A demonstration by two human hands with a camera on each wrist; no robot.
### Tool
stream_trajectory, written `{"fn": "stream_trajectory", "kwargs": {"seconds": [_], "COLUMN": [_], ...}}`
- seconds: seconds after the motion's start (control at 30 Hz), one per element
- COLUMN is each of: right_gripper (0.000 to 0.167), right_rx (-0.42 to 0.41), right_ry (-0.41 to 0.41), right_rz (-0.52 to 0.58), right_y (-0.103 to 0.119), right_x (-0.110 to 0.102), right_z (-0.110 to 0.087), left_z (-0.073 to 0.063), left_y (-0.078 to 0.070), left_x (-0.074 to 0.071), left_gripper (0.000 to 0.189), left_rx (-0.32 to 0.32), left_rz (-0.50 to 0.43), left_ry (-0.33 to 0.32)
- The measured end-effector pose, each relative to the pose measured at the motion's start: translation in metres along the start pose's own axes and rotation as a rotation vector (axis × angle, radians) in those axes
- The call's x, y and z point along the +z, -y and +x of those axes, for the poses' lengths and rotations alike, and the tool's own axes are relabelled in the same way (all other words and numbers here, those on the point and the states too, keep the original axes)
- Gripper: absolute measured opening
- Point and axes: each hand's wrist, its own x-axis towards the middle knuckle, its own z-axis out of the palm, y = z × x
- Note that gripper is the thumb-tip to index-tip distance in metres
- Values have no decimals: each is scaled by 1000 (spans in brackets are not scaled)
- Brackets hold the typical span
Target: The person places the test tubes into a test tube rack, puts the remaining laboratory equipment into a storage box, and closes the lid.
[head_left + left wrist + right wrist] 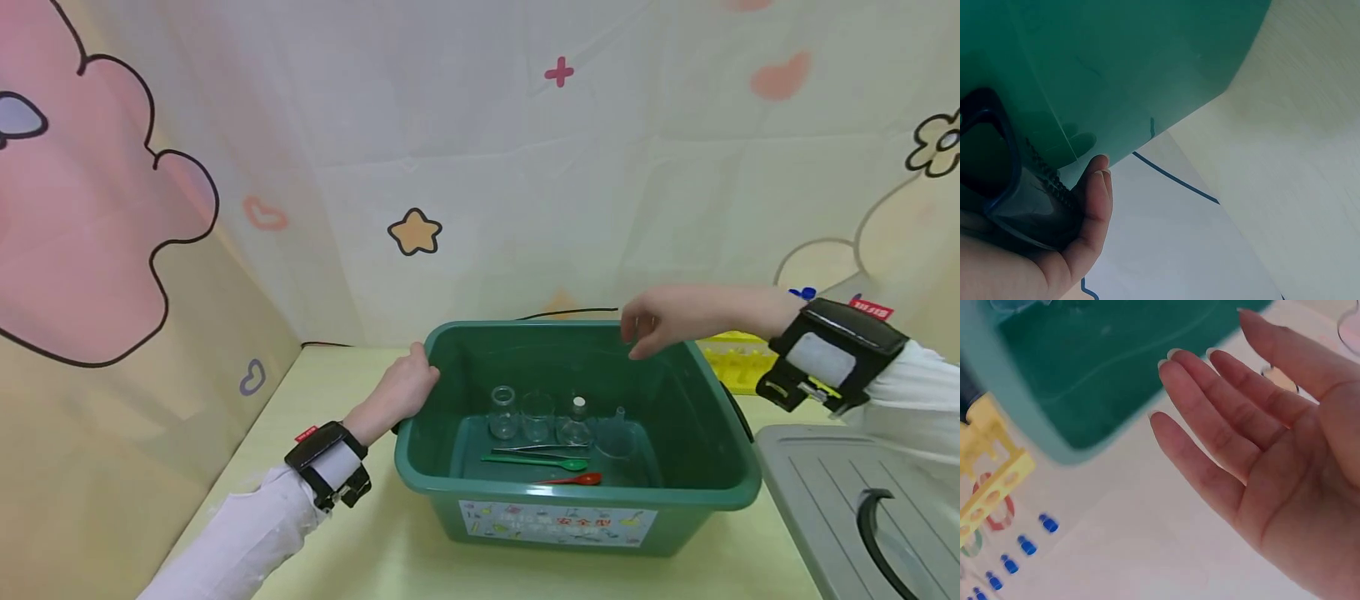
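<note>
A green plastic bin (551, 492) stands on the table. My left hand (400, 385) is at its left rim; in the left wrist view the fingers curl round a dark handle (1029, 206) on the bin's side. Over the bin's back right part, my right hand (652, 318) hovers empty, its fingers loosely bent and apart in the right wrist view. Inside the bin stand a clear glass jar (503, 417), a beaker (537, 421), a flask with a white stopper (575, 429) and a round glass vessel (615, 439). Before them lie thin metal tools (536, 452), a green spoon (573, 465) and a red spoon (590, 479).
Right of the bin lies a grey ridged lid (810, 467) with a black handle (867, 533). Behind it is a yellow rack (738, 371), near several blue-capped items (1049, 522). A printed cloth (480, 208) hangs behind the table.
</note>
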Motion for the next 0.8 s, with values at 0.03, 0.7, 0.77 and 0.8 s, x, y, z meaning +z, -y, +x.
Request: {"fn": "stream_trajectory", "kwargs": {"seconds": [0.03,0.7,0.77,0.8], "right_gripper": [25,14,10,9], "right_rx": [9,355,375,387], "right_ry": [-21,-225,-226,-219], "right_rz": [14,111,142,154], "right_y": [-3,-101,-110,-114], "right_x": [-2,52,66,73], "right_z": [-5,-105,-112,-115], "left_z": [0,-5,-6,-6], "left_y": [0,8,9,9], "left_x": [0,-5,-5,-6], "left_gripper": [19,15,15,15], "left_rx": [-4,-9,-10,-13], "left_rz": [-7,-26,-23,-22], "left_ry": [2,-17,-16,-16]}}
